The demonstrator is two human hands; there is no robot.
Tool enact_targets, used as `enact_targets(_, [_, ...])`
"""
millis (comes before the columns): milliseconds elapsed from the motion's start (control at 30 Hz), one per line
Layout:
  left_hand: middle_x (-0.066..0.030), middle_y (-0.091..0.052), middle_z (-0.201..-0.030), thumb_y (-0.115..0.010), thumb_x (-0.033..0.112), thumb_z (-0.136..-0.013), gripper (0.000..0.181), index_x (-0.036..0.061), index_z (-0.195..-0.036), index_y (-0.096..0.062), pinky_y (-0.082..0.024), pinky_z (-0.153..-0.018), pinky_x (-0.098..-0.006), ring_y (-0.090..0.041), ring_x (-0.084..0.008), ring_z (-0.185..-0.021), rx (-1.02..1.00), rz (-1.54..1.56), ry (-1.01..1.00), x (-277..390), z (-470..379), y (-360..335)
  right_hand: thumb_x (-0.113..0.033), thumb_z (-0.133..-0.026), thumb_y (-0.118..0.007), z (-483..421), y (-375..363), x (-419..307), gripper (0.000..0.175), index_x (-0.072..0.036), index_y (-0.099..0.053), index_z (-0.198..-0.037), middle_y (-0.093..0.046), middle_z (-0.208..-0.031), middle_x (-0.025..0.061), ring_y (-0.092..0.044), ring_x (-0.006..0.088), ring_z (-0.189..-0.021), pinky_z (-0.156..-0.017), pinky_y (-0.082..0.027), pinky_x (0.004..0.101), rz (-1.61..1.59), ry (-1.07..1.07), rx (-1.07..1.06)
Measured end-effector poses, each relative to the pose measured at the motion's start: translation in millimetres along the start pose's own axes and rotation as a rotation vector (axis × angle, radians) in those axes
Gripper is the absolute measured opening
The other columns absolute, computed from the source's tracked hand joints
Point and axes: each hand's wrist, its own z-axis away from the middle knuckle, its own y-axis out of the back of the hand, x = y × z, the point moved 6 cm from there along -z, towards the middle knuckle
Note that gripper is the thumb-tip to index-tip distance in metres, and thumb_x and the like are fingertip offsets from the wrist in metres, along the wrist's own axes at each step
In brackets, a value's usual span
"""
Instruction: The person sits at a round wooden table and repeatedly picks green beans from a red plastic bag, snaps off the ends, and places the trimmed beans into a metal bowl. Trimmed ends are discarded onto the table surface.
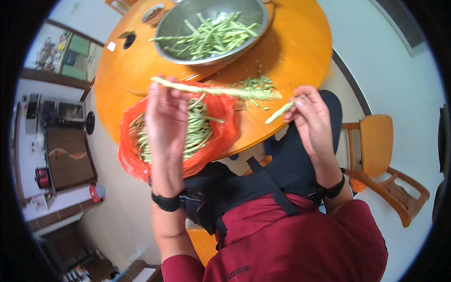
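My left hand point(167, 109) holds a long pale-green yardlong bean point(218, 91) near one end, its far end pointing right and blurred. In my right hand point(310, 114), thumb and fingers pinch a short bean piece point(280, 112), apart from the long one. Beneath my left hand an open red plastic bag point(225, 132) holds long whole beans point(197, 128), partly hidden by the hand and wrist. Farther off, a large metal bowl point(211, 62) contains many broken bean lengths point(216, 35), one sticking out over its left rim. Small green scraps point(257, 84) lie on the table between bag and bowl.
The round wooden table point(303, 46) has its near edge by my lap. A small bowl of reddish-brown food point(153, 14) stands at the upper left, near a dark round object point(129, 40) and a white scrap point(111, 46). A wooden chair point(377, 148) is at the right.
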Motion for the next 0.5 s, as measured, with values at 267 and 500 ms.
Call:
enact_targets(267, [-0.0249, -0.048, -0.154, -0.055, 0.022, -0.111, 0.047, -0.0047, -0.148, -0.042, -0.043, -0.124, -0.0493, -0.051, -0.0362, -0.145, 0.001, -0.112, -0.069, 1, -58, -40, -0.010, -0.109, -0.060, 2, -8, 4, 0.008, -0.003, -0.059, -0.113, -0.071, -0.090, 0.0089, -0.073, 0.0159, -0.085, -0.082, -0.061, 0.0298, 0.008, 0.003, -0.039])
enact_targets(500, [-0.0107, -0.066, -0.138, -0.065, 0.015, -0.106, 0.038, 0.0000, -0.141, -0.061, -0.051, -0.103, -0.0331, -0.062, -0.0206, -0.127, -0.184, -0.867, -0.281, -27, 11, -59, -0.006, -0.106, -0.063, 8, -28, 3, 0.009, -0.001, -0.058, -0.112, -0.070, -0.096, 0.0115, -0.075, 0.0194, -0.087, -0.082, -0.061, 0.0314, 0.220, 0.057, -0.091])
